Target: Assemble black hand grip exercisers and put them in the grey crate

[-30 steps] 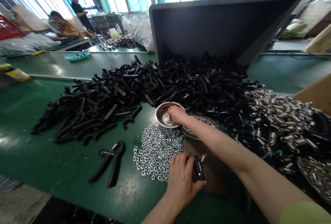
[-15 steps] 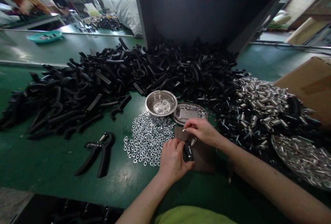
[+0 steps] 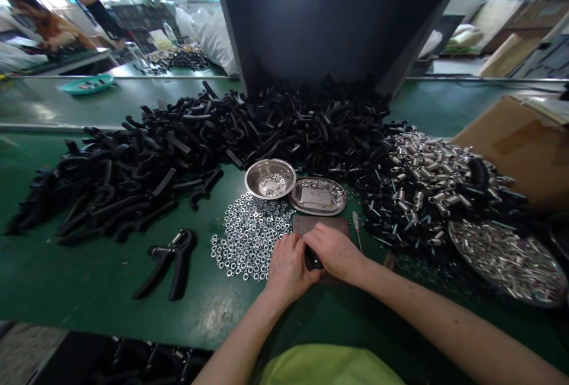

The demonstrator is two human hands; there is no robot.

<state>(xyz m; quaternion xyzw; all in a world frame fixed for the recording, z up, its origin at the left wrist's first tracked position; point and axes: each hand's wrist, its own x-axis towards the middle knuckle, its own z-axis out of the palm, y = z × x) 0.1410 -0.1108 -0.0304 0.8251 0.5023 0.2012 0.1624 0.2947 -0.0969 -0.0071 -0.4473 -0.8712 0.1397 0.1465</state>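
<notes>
Right hand [image 3: 334, 250], can't tell its grasp, now joins left hand [image 3: 288, 266] gripping black part [image 3: 315, 260], so both work one piece.

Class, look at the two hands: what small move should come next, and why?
Probably the right hand should press gently against the black part while the left hand steadies it. The left hand grips that part over the brown board, and the right hand is closed in against its far end; whatever it may be holding there is hidden.
</notes>
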